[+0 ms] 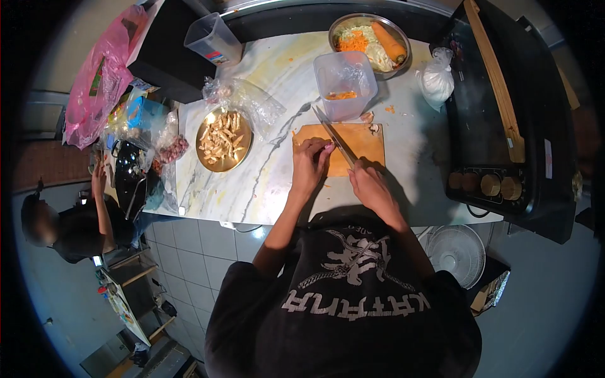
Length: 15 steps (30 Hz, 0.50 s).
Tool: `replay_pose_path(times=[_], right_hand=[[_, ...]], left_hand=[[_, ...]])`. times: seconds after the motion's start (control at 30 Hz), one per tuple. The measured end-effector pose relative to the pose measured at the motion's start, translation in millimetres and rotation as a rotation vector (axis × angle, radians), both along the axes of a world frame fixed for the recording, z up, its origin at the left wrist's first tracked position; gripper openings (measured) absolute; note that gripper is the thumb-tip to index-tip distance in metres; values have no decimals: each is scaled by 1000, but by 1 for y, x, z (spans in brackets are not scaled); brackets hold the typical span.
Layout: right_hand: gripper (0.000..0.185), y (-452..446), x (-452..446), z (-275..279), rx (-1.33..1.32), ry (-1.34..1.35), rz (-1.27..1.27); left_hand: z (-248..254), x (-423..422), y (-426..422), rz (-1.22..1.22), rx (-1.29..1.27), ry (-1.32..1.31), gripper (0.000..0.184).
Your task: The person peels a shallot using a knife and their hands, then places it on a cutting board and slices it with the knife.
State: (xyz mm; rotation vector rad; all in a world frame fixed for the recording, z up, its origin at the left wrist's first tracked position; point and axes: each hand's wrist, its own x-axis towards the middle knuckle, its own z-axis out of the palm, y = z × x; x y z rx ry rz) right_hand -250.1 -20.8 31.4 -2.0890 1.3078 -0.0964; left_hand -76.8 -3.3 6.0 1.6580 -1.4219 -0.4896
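Note:
On the orange cutting board (361,143), my left hand (309,165) pinches a small pinkish piece (329,147), either a garlic clove or a shallot; I cannot tell which. My right hand (372,188) grips the handle of a knife (338,140). Its blade slants up and left across the board, close beside my left fingertips. Bits of peel (375,129) lie at the board's upper right corner, and a garlic clove (367,117) rests just above. Behind the board, a clear plastic tub (326,69) contains some orange bits.
A steel bowl (403,36) holds a carrot and shredded vegetables. Left stands a golden plate (203,160) of pale strips beside a plastic bag (261,110). A tied bag of white powder (436,85) is near the black oven (535,126). Another person (75,227) is far left.

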Motion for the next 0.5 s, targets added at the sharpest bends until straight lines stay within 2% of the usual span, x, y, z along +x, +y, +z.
replay_pose_path(times=[0.13,0.3,0.5], right_hand=[[26,-9,0,11,67,15,9],[27,-14,-1,19,60,12,37],[27,-11,5,27,40,39,42]], left_hand=[[-6,-2,3,-14,14,89,15],[-3,-6,2,-25,2,-44,17],[-3,-9,2,-6,19,7,16]])
